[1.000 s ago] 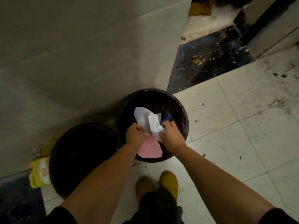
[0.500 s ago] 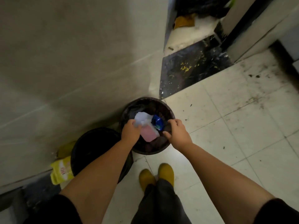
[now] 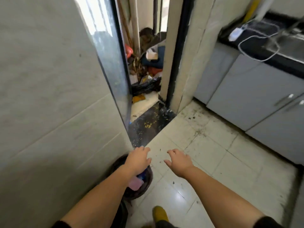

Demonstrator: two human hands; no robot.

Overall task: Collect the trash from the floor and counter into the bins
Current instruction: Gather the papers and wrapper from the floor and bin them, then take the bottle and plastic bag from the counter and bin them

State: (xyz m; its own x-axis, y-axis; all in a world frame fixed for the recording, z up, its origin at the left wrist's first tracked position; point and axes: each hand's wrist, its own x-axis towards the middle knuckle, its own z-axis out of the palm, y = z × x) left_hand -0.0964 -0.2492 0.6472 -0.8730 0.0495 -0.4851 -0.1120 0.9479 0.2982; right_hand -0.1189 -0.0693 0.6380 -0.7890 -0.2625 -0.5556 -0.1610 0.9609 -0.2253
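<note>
A dark round bin point(image 3: 146, 186) stands on the floor against the wall at lower centre. Pink paper point(image 3: 135, 185) and a blue item point(image 3: 143, 176) lie inside it, partly hidden by my left forearm. My left hand point(image 3: 138, 159) hovers above the bin's far rim, fingers spread, holding nothing. My right hand point(image 3: 178, 161) is out over the white floor tiles to the right of the bin, also empty with its fingers apart. A second dark bin point(image 3: 122, 213) shows only as a sliver under my left arm.
A tiled wall point(image 3: 49, 112) fills the left. Ahead, a doorway with a black threshold point(image 3: 151, 124) opens onto a cluttered space with bags and rubbish point(image 3: 146, 74). Grey cabinets point(image 3: 246, 96) under a dark counter with a white cable point(image 3: 256, 41) stand at right. Dirt specks dot the floor.
Both hands let go of the white paper, pink paper and blue item, which dropped into the bin. The hands came up and opened. My view tilted up toward the doorway and cabinets.
</note>
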